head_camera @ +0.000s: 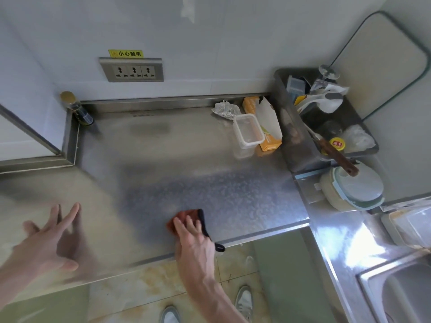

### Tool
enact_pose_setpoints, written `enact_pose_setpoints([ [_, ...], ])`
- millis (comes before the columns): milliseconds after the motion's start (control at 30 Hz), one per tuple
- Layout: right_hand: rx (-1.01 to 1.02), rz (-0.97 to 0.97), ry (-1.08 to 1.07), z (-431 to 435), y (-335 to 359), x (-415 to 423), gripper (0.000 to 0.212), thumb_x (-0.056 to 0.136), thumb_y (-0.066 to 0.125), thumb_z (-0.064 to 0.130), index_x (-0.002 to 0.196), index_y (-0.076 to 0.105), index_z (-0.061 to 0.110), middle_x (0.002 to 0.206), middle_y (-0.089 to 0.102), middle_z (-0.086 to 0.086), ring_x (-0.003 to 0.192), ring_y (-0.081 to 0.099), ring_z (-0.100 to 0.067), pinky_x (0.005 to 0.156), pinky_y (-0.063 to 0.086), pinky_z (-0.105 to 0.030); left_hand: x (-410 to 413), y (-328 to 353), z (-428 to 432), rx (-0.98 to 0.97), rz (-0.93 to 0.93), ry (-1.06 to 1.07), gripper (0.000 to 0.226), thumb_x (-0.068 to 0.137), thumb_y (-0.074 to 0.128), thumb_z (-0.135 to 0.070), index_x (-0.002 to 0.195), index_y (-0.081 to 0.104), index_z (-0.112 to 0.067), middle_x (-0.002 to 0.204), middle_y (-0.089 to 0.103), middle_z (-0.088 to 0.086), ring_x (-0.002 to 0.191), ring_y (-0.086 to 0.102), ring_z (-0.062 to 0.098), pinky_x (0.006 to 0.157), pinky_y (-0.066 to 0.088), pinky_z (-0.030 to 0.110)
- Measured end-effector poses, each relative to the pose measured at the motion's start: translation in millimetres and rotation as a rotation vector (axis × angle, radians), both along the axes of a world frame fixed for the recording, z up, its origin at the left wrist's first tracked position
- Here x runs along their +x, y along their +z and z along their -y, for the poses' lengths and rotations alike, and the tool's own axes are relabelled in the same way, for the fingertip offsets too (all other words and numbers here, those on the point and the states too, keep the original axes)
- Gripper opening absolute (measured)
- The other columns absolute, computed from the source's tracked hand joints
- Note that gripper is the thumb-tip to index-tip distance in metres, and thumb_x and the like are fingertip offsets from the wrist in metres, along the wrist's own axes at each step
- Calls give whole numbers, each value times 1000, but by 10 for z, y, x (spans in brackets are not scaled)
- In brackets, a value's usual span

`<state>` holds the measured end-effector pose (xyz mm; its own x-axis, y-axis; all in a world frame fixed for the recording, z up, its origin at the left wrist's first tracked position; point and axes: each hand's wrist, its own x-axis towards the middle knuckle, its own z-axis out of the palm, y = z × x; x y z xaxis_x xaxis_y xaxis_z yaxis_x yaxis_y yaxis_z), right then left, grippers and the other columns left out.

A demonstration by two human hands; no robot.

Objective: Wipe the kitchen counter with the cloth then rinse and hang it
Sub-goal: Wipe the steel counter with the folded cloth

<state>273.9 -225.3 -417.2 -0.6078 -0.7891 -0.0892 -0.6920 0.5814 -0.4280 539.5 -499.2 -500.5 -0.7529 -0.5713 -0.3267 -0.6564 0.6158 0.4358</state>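
Our right hand (194, 236) presses flat, fingers straight, on the rust-red cloth (186, 214) at the near edge of the steel counter (163, 173); our left hand (50, 241), fingers spread, is over its left side.

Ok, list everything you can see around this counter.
counter: one, steel, centre
cloth: one, reddish-brown, front edge, under right hand
bottle: one, dark, back left corner
socket panel: one, grey, wall
foil: one, silver, back
clear tub: one, beside orange box
orange box: one, back right
steel bin: one, right, holding utensils
knife: one, brown-handled, sticking out of bin
lidded pot: one, cream, pale-blue lid, right
cutting board: one, white, against right wall
sink: one, steel, bottom right
shoes: two, grey, floor
left hand: open, over counter
right hand: flat on cloth
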Motion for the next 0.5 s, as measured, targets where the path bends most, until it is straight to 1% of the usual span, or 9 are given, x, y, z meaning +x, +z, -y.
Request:
enact_pose_setpoints([
  [33,-69,85,21,72,22,77,54,75,75,2,122,70,28,118,76,3,99,74,-19,63,65,-33,-37,144,-20,35,90,75,154,11,102,-35,152,41,-41,154,28,38,152,-21,1,50,-44,51],
  [67,-119,181,25,141,41,155,49,80,68,4,122,70,30,118,76,6,99,75,-18,70,64,-32,-114,261,-54,146,216,115,151,18,103,-37,154,37,-42,162,19,28,156,-7,32,62,-24,86],
  [100,-147,279,25,210,79,229,47,84,64,7,124,71,32,120,77,6,100,75,-18,80,62,-32,-189,385,-93,182,312,194,149,26,102,-39,156,31,-41,167,9,18,150,7,51,82,1,93],
  [133,-133,388,24,279,116,293,47,88,60,10,126,70,34,122,76,7,103,74,-19,90,59,-31,-243,461,-119,194,421,215,150,34,101,-39,160,20,-38,169,1,11,146,14,56,97,19,85],
  [167,-111,528,15,347,133,345,48,89,57,12,128,70,36,123,76,9,105,73,-19,96,57,-29,-281,515,-134,195,464,213,152,40,100,-40,161,8,-36,170,-6,6,147,16,54,105,28,76],
  [267,-166,941,-55,469,177,370,52,82,52,7,121,75,31,118,77,10,101,75,-11,94,60,-33,-313,538,-95,86,429,222,158,44,99,-39,150,-16,-58,170,-14,-2,144,24,48,103,44,63],
  [367,-296,956,-150,372,152,103,46,82,54,-6,118,74,15,113,77,4,98,72,3,90,59,-22,-272,510,-115,33,406,242,158,44,98,-40,147,-19,-61,169,-16,-7,134,29,46,99,48,59],
  [433,-297,905,-232,205,104,-201,42,84,58,-7,117,69,16,108,74,5,94,71,5,82,58,-16,-269,529,-123,17,411,229,157,44,97,-43,143,-24,-64,169,-17,-8,130,25,44,98,48,60],
  [500,-252,799,-297,14,33,-503,43,82,62,4,119,63,25,105,73,6,97,73,-7,80,64,-29,-291,586,-156,4,427,220,157,47,96,-44,137,-31,-65,169,-18,-9,133,19,43,99,47,60],
])
